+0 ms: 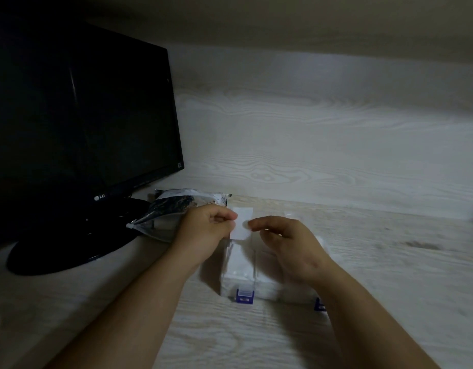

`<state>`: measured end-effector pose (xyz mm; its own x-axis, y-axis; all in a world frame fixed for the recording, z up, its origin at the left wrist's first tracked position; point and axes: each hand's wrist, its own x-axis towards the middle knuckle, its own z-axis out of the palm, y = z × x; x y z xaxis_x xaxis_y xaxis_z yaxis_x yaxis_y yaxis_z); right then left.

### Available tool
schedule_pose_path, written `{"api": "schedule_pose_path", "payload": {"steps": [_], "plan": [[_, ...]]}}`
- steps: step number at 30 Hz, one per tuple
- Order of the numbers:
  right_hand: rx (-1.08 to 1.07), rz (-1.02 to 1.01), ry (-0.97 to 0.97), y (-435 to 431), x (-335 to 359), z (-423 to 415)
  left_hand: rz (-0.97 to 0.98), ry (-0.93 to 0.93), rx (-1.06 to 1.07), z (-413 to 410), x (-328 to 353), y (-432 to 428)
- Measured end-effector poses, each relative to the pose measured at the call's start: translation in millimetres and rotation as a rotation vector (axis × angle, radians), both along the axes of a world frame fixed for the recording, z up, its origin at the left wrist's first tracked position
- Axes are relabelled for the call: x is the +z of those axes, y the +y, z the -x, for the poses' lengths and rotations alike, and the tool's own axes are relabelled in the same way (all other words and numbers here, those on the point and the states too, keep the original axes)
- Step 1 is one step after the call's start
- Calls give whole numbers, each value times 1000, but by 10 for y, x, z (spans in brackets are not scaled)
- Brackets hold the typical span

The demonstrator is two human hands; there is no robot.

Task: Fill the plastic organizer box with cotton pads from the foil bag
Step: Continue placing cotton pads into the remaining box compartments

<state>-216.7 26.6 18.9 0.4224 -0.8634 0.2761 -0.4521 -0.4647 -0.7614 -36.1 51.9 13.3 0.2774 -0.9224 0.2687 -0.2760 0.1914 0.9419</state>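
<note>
Desk (pixel 363 262): pale wood grain, dimly lit; everything here sits on it.
Monitor (pixel 78 115): dark screen at the far left, its round foot reaching toward the bag.
Organizer box (pixel 238 265): clear plastic, open, directly under both hands. Its long side runs left to right across the person. The left compartment already shows a white stack of pads; the right part is hidden by the right wrist.
Foil bag (pixel 171 206): lies behind and left of the left hand, just beside the monitor foot, mouth toward the hands.
Left hand (pixel 203 233): fingers curled, thumb and forefinger pinching the left edge of one pad, above the box's far left corner.
Right hand (pixel 288 246): fingers loosely bent, a fingertip at the pad's right edge. Whether it grips the pad or only touches it cannot be told.
Cotton pad (pixel 242 222): white square held upright, facing the camera, between the two hands and above the back of the left compartment.
Latches (pixel 244 295): two blue clips on the box's near wall, the right one half covered by the forearm.
Pad to box: the compartment lies straight below and slightly nearer than the pad, so the drop is likely short and downward; the left hand is nearer and has the sure hold.
Likely snag: the pad must tip flat to lie on the stack.
</note>
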Motion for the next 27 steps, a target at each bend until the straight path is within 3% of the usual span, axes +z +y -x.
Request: {"api": "schedule_pose_path", "payload": {"steps": [13,18,27], "plan": [[-15,147,384,-17,-1,-46,-73,-188,0,25,-81,-82],[2,200,407,-31,-11,-58,-151,-302,-40,31,-130,-109],[-15,215,364,-84,-78,-56,-76,-334,30,24,-98,-97]]}}
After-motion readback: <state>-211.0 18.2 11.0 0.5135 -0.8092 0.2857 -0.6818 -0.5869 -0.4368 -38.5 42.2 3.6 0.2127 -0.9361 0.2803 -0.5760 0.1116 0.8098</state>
